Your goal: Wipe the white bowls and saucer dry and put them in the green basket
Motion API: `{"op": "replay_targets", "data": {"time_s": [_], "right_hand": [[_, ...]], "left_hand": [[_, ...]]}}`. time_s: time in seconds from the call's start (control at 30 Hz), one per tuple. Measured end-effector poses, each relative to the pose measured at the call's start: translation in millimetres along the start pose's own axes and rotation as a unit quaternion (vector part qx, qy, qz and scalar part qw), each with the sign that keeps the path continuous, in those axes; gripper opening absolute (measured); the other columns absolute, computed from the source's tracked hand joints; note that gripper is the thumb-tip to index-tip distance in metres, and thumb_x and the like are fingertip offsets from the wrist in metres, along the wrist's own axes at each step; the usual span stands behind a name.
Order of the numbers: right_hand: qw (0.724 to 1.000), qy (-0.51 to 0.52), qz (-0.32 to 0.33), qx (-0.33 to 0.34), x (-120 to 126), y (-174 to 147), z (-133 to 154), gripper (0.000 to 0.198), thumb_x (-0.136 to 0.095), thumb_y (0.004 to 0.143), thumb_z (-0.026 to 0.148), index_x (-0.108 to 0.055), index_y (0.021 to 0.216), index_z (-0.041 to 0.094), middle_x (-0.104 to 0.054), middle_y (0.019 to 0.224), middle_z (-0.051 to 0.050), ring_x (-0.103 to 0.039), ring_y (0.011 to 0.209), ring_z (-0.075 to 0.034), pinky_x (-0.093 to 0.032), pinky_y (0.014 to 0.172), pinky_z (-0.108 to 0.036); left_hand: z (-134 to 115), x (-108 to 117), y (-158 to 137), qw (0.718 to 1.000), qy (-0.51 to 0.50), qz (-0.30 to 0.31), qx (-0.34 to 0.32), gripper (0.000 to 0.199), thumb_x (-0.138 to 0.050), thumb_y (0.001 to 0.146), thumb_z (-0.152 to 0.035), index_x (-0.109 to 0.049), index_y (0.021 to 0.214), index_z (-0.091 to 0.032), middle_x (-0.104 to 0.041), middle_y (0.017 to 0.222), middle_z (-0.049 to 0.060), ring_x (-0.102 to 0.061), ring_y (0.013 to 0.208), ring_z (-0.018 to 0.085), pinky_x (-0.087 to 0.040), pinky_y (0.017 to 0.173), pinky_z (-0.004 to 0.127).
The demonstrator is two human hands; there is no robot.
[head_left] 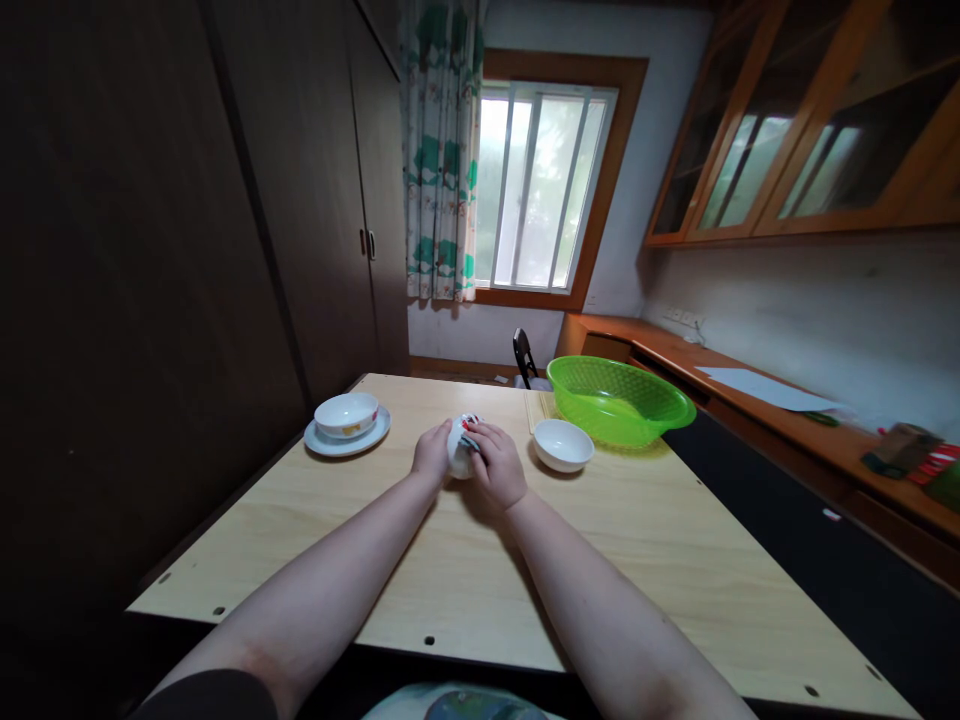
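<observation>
Over the middle of the table, my left hand [432, 453] grips the side of a white bowl [457, 457], which is tilted so that its curved outside shows. My right hand [498, 466] is closed against the bowl's other side, fingers bent over it. Red and grey-green patches show by those fingers; whether they are the bowl's print or a cloth I cannot tell. To the right, a plain white bowl [563, 447] stands upright. On the left, a white bowl with a red and yellow print [346, 416] sits on a white plate [313, 441].
A bright green plastic basket [622, 405] stands at the table's far right corner, beside thin pale sticks [537, 410]. The light wooden table [420, 580] has dark holes along its near edge. Dark wardrobes line the left; a brown desk [720, 400] runs along the right.
</observation>
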State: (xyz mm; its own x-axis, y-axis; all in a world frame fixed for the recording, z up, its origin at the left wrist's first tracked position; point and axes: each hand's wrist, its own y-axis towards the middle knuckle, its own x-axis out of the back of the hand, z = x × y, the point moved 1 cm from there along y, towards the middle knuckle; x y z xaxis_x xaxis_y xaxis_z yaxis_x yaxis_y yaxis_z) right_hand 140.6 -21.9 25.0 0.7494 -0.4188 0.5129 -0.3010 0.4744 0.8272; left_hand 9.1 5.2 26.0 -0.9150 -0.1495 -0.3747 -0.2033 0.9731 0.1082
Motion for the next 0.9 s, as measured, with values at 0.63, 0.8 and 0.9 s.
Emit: {"op": "replay_targets", "data": {"time_s": [0.63, 0.8, 0.9], "right_hand": [[0.998, -0.007, -0.049, -0.030, 2.0, 0.9, 3.7, 0.034, -0.043, 0.087, 0.021, -0.059, 0.116, 0.022, -0.061, 0.121, -0.008, -0.051, 0.118, -0.023, -0.042, 0.098, -0.045], [0.995, 0.010, -0.074, -0.067, 2.0, 1.8, 0.3, 0.031, -0.042, 0.089, 0.024, -0.060, 0.114, 0.020, -0.062, 0.118, -0.009, -0.053, 0.115, -0.023, -0.042, 0.098, -0.045], [0.995, -0.001, -0.073, -0.061, 3.3, 2.1, 0.9, 0.032, -0.042, 0.088, 0.023, -0.060, 0.114, 0.019, -0.062, 0.118, -0.009, -0.053, 0.116, -0.023, -0.042, 0.098, -0.045]], "left_hand": [[-0.6, -0.6, 0.4, 1.000, 0.024, 0.011, -0.006, 0.043, -0.063, 0.065, -0.052, -0.067, 0.074, -0.011, -0.066, 0.069, 0.006, -0.056, 0.061, 0.016, -0.043, 0.059, 0.027], [-2.2, -2.3, -1.6, 1.000, 0.017, 0.017, -0.008, 0.044, -0.065, 0.063, -0.052, -0.067, 0.073, -0.010, -0.066, 0.068, 0.007, -0.058, 0.061, 0.017, -0.044, 0.060, 0.027], [-4.1, -3.5, -3.5, 1.000, 0.008, 0.024, -0.006, 0.044, -0.065, 0.063, -0.052, -0.067, 0.074, -0.009, -0.066, 0.067, 0.007, -0.058, 0.061, 0.017, -0.044, 0.060, 0.028]]}}
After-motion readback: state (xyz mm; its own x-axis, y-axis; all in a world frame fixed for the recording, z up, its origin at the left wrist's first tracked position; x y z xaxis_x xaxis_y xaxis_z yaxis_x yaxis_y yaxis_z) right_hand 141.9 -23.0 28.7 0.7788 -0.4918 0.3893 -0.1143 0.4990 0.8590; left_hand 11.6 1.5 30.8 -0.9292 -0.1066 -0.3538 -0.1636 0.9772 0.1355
